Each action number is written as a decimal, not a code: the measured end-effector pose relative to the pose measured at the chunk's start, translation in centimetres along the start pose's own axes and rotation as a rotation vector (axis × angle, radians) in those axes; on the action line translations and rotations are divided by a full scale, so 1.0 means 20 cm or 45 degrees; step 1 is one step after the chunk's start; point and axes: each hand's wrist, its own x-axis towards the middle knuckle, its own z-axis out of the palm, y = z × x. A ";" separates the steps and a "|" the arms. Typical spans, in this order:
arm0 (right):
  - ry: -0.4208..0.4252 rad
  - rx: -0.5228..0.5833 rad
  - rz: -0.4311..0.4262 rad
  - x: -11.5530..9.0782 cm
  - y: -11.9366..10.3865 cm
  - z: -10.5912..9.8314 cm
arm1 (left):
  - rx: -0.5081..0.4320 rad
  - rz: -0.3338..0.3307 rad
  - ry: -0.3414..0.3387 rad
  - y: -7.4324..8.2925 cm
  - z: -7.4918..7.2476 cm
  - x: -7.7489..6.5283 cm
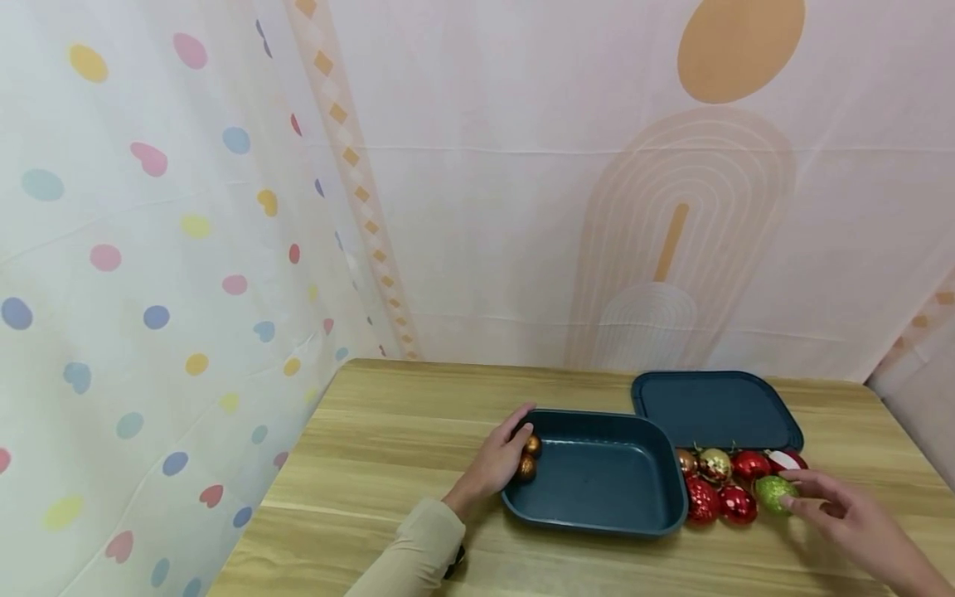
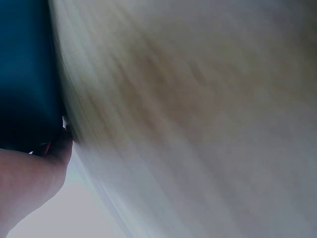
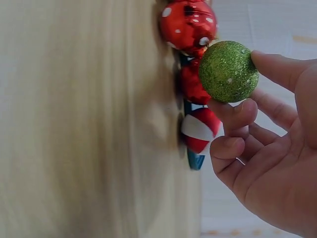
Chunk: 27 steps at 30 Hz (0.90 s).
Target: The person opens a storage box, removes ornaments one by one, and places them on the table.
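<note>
A dark teal rectangular container (image 1: 597,481) sits on the table, with two bronze baubles (image 1: 526,468) at its left end. My left hand (image 1: 494,463) grips the container's left rim, thumb over the edge; in the left wrist view only part of that hand (image 2: 34,183) shows beside the container wall (image 2: 27,74). To the right, my right hand (image 1: 850,514) pinches a green glitter bauble (image 3: 229,72) between thumb and fingers. In the right wrist view the bauble is held in front of red baubles (image 3: 188,25) and a red-and-white one (image 3: 200,130).
Right of the container lie several baubles, among them a gold one (image 1: 715,465) and a shiny red one (image 1: 738,504). Behind them the flat dark teal lid (image 1: 716,406) rests on the wooden table (image 1: 373,448). Patterned curtains (image 1: 485,207) hang behind and at the left.
</note>
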 end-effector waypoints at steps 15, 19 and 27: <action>-0.010 -0.037 0.053 0.03 0.04 0.05 | 0.005 -0.011 -0.022 0.00 -0.01 0.00; -0.016 -0.036 0.063 0.03 0.04 0.06 | 0.007 -0.015 -0.023 0.00 -0.01 0.00; -0.072 -0.008 0.118 0.04 0.05 0.08 | 0.003 -0.003 -0.026 -0.01 0.00 0.00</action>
